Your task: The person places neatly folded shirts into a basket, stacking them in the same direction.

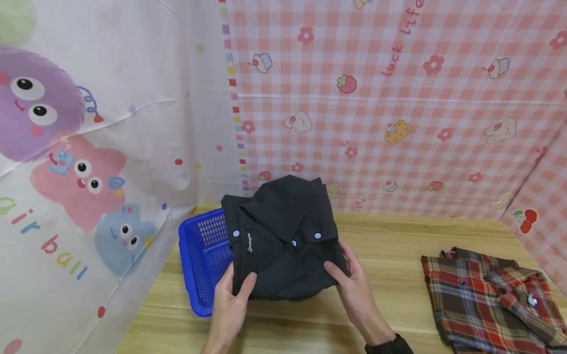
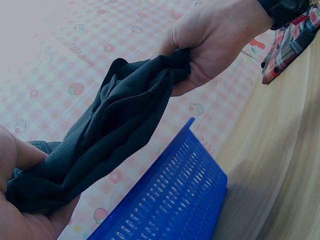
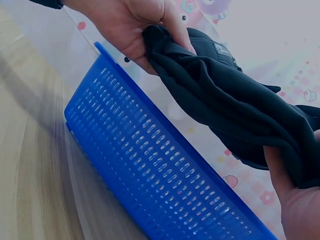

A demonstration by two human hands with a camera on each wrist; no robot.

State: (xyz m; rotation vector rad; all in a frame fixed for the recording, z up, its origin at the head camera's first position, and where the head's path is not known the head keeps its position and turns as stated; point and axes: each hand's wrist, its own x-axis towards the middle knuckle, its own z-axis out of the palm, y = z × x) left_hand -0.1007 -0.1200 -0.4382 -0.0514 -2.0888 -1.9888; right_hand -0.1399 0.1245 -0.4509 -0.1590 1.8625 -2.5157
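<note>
A folded black shirt (image 1: 276, 250) with pale buttons and small white lettering is held up between both hands, in front of and partly over a blue plastic basket (image 1: 189, 263). My left hand (image 1: 232, 298) grips its near left edge, thumb on top and fingers beneath. At the near right edge my right hand (image 1: 355, 289) pinches the cloth the same way. Both wrist views show the shirt's layered folds (image 2: 120, 115) bunched between the hands, raised above the basket's rim (image 3: 145, 105). The shirt hides much of the basket in the head view.
A folded plaid shirt (image 1: 494, 300) in red, brown and cream lies on the wooden table (image 1: 389, 246) at the right. Behind the table hangs a pink checked cloth (image 1: 403, 105), and a white cloth with cartoon figures (image 1: 138, 166) covers the left side.
</note>
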